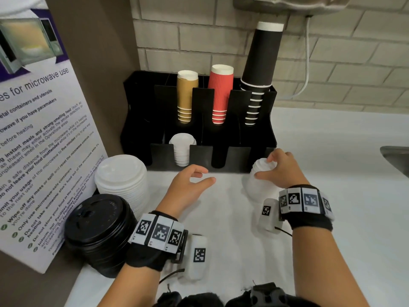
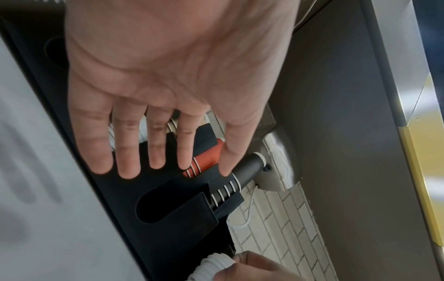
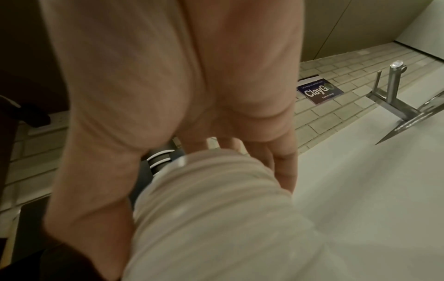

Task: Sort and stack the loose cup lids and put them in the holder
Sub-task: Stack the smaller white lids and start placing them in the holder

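White plastic cup lids, nested into a ribbed stack of small lids (image 1: 262, 171), sit in the right hand (image 1: 281, 171), whose thumb and fingers curl round the stack at the front right corner of the black holder (image 1: 254, 138), just above the white counter (image 1: 332, 196). The left hand (image 1: 188, 187) hovers in front of the holder, fingers straight and spread, holding nothing. Another small white lid stack (image 1: 182, 149) stands in a front slot of the holder. Left of the holder, a stack of large white lids (image 1: 121, 176) and a stack of black lids (image 1: 99, 229) stand on the counter, just beside each other. Tan cups (image 1: 186, 96), red cups (image 1: 221, 94) and black cups (image 1: 259, 69) fill the rear slots.
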A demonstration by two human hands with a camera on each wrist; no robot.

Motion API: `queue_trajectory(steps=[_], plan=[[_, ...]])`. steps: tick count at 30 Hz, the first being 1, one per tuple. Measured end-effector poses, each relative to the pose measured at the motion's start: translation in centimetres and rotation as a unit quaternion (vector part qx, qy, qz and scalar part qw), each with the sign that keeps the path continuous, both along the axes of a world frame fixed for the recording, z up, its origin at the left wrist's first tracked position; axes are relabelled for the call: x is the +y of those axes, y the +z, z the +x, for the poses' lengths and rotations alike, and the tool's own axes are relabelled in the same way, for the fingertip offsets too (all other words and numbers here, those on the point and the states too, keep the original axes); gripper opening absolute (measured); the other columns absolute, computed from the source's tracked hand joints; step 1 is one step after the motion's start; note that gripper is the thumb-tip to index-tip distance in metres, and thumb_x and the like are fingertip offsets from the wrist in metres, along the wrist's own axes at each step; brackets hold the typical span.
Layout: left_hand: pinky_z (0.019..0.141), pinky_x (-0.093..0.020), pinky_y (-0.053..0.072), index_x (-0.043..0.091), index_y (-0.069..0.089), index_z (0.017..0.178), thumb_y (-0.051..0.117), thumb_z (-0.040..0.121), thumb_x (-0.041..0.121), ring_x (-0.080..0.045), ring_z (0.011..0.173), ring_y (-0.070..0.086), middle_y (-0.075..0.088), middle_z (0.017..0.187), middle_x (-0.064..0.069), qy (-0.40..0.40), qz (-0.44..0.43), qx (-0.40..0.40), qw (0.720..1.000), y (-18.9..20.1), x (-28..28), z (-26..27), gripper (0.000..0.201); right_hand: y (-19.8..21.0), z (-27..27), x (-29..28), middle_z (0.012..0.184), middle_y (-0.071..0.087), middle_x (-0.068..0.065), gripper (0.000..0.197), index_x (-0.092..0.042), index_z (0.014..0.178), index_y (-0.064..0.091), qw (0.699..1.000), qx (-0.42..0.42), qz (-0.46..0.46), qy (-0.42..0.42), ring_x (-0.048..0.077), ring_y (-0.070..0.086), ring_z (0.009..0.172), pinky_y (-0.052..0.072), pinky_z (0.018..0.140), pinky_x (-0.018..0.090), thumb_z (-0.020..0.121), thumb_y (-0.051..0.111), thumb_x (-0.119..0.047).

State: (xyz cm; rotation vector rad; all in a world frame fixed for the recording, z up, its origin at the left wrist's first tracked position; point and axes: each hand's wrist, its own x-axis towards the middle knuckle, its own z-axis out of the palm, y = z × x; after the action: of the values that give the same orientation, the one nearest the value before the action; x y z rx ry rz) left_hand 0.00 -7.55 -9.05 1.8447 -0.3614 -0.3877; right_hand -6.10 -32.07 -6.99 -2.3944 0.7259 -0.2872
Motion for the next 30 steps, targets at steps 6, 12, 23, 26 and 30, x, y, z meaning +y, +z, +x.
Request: queue_trajectory(steps=[6,12,23,26,30], plan=[[0.08,-0.026,0.049,0.035,0.061,0.111,0.072,0.084,0.035,-0.008,0.099,0.06,0.057,0.119,0.013,0.008,-0.023,-0.02,1.0,0.3,-0.1,0.0,0.029,1.7,-0.2,0.1,0.108,0.038,0.003,0.048,-0.016,0.099,0.048,0.998,-0.062,-0.008,0.003,0.021,0.044,0.09,0.035,0.074,0.025,0.067,0.083,-0.023],[0.095,-0.018,0.043,0.046,0.03,0.141,0.077,0.066,0.043,-0.004,0.129,0.045,0.041,0.146,0.014,-0.054,-0.145,-0.045,0.987,0.7,-0.9,-1.0,0.089,4.2,0.5,5.3,0.102,0.059,-0.001,0.039,-0.027,0.101,0.055,0.957,-0.151,0.175,0.174,0.01,0.059,0.093,0.045,0.072,0.016,0.072,0.08,-0.021],[0.088,-0.03,0.053,0.032,0.05,0.127,0.08,0.065,0.031,-0.013,0.117,0.059,0.059,0.13,0.007,-0.056,-0.262,-0.074,0.96,0.8,0.1,-0.6,0.069,4.9,0.7,7.5,0.114,0.065,0.002,0.054,-0.043,0.124,0.053,0.904,-0.058,0.274,0.323,0.022,0.065,0.103,0.052,0.093,0.047,0.074,0.074,-0.043],[0.093,-0.031,0.053,0.032,0.047,0.137,0.083,0.068,0.029,-0.011,0.121,0.057,0.057,0.133,0.011,-0.06,-0.253,-0.077,0.962,0.9,0.0,-0.6,0.078,5.3,0.5,7.2,0.114,0.066,0.005,0.056,-0.035,0.126,0.055,0.897,-0.07,0.282,0.332,0.026,0.066,0.103,0.051,0.091,0.054,0.074,0.077,-0.032],[0.104,-0.033,0.047,0.039,0.036,0.141,0.079,0.074,0.03,-0.01,0.127,0.052,0.048,0.144,0.005,-0.082,-0.227,-0.088,0.966,0.7,0.1,-0.5,0.081,5.6,0.4,7.3,0.112,0.066,0.005,0.058,-0.031,0.122,0.059,0.897,-0.084,0.279,0.334,0.026,0.065,0.102,0.05,0.089,0.059,0.069,0.081,-0.03]])
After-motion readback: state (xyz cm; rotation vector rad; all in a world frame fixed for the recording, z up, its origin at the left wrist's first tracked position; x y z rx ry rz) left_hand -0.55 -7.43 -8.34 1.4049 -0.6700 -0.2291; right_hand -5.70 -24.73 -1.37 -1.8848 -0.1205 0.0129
